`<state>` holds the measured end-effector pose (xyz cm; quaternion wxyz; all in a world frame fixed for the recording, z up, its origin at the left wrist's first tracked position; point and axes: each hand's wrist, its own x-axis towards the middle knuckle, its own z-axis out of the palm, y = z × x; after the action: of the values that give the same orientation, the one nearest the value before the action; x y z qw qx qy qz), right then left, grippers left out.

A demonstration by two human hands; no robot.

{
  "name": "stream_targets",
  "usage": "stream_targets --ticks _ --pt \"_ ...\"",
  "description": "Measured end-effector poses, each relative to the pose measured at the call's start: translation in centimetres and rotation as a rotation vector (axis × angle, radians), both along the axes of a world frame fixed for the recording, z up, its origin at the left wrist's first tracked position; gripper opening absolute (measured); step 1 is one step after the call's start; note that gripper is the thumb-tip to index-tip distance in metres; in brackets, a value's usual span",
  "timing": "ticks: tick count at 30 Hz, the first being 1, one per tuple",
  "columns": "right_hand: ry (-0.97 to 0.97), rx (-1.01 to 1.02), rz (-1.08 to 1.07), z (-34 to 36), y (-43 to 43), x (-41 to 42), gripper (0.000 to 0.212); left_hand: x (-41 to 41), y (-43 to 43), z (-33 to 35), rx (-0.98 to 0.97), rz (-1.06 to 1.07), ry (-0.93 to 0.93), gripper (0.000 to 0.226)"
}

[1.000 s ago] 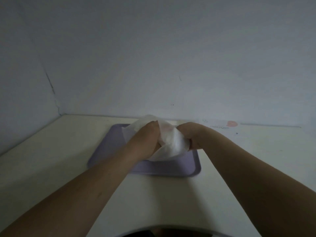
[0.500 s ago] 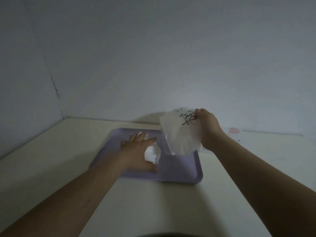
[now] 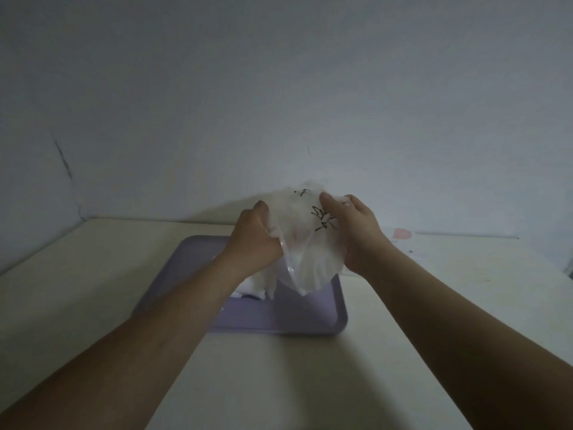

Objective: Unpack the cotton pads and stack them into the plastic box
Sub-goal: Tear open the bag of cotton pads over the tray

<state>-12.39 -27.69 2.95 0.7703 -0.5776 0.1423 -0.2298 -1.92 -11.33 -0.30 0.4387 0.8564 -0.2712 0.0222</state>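
A translucent white plastic bag (image 3: 310, 252) with black print hangs above the lilac tray (image 3: 297, 318). My left hand (image 3: 252, 240) grips the bag's left side, fingers curled into the plastic. My right hand (image 3: 356, 231) grips its upper right part, fingers over the black print. Under the bag a small heap of white cotton pads (image 3: 257, 287) lies on the tray, partly hidden by my left wrist. No plastic box shows in this view.
The tray sits on a cream table (image 3: 279, 383) that meets a pale wall (image 3: 279, 103) at the back. A white sheet with a pink mark (image 3: 401, 234) lies at the back right of the table.
My left hand rose from the pads on the tray and took hold of the bag's left side. The bag, first held low by both hands, is lifted higher.
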Motion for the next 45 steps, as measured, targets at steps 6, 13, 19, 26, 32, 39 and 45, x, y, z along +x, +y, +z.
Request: stream_targets --ticks 6,13,19,26,32,39,45 --pt "0.019 -0.032 0.106 0.3 0.3 0.0 0.02 -1.4 -1.5 1.7 -0.093 -0.224 0.017 0.025" --pt "0.109 0.012 0.244 -0.1 -1.0 1.4 0.086 -1.6 -1.3 0.9 -0.184 -0.105 0.002 0.02" --pt "0.219 -0.108 0.309 -0.8 -2.1 2.2 0.051 -1.5 -0.6 0.4 -0.081 -0.226 -0.034 0.015" --pt "0.061 -0.096 0.047 -0.9 -2.7 3.5 0.032 -0.1 2.2 -1.2 0.436 -0.197 -0.049 0.034" --pt "0.099 -0.063 0.127 -1.4 -2.8 2.4 0.022 -0.7 1.5 1.1 0.105 -0.044 -0.107 0.042" --pt "0.202 -0.173 0.241 -1.3 -1.7 1.4 0.025 -2.1 -1.0 1.4 -0.182 -0.243 0.139 0.06" --pt "0.285 -0.513 0.214 -0.6 -0.8 1.2 0.031 -2.3 -2.2 1.6 -0.251 -0.182 0.171 0.044"
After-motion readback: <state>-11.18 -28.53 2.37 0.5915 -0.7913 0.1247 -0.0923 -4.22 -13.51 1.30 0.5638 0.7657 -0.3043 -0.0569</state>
